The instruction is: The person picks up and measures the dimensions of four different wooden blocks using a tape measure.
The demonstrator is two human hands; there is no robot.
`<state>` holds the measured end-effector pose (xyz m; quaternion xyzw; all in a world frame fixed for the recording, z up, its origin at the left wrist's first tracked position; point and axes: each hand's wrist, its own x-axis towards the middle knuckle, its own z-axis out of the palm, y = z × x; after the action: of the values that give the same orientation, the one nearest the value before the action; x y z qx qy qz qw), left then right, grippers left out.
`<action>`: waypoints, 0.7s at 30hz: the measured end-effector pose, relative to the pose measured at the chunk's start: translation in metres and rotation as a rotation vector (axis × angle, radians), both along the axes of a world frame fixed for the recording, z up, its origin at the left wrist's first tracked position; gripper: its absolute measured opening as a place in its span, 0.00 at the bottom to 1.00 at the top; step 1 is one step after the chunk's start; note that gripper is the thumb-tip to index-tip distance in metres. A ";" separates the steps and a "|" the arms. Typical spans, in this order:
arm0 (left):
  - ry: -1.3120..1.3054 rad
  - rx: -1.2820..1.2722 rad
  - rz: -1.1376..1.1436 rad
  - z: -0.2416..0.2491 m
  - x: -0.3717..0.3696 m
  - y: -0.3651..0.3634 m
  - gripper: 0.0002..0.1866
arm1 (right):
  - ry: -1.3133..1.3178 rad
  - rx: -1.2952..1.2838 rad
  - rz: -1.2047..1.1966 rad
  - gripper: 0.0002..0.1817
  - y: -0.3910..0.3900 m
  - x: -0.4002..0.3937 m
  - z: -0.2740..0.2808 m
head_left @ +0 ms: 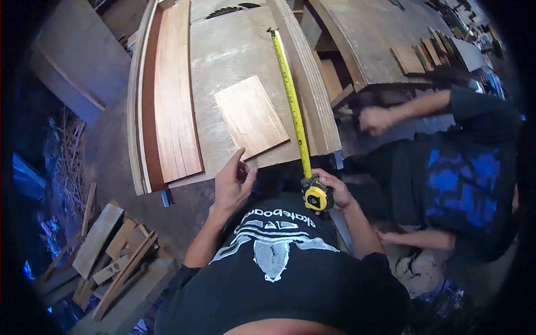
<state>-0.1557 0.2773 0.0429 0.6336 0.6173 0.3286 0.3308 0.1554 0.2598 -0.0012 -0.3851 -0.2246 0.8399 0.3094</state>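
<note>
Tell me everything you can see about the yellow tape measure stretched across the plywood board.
The yellow tape measure has a yellow and black case, held in the right hand at the near edge of the pale plywood board. Its yellow blade with dark markings is pulled out long and lies flat along the board, running away from the person. The end hook sits near the far part of the board. The blade passes just right of the small reddish rectangular wood panel.

A woodworking shop is shown. Large plywood sheets (pixel 240 50) are laid over a workbench, with reddish veneer boards (pixel 176 95) stacked on them. A circular saw blade (pixel 226 9) is seen rising through the far end of the bench. Offcuts (pixel 111 251) are heaped on the dusty floor, and cut pieces (pixel 419 56) are lined up on a second bench.
</note>
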 end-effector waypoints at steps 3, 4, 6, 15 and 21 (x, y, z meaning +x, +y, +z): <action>0.006 0.069 0.091 -0.012 -0.011 -0.006 0.27 | -0.085 0.128 0.032 0.27 0.016 -0.020 -0.009; 0.005 0.088 0.132 -0.011 -0.012 -0.009 0.27 | -0.152 0.215 0.046 0.27 0.020 -0.025 -0.007; -0.035 0.101 0.198 -0.008 -0.011 -0.013 0.26 | -0.118 0.189 0.050 0.28 0.025 -0.031 0.006; -0.128 0.202 0.434 -0.005 -0.010 -0.023 0.25 | 0.005 0.155 -0.160 0.33 0.053 -0.072 0.023; -0.125 0.258 0.512 -0.001 -0.021 -0.042 0.26 | -0.173 0.187 -0.194 0.35 0.072 -0.084 0.024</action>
<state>-0.1765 0.2350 0.0421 0.4726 0.6885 0.5158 0.1911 0.0719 0.3322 0.0223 -0.4456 -0.2894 0.7453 0.4028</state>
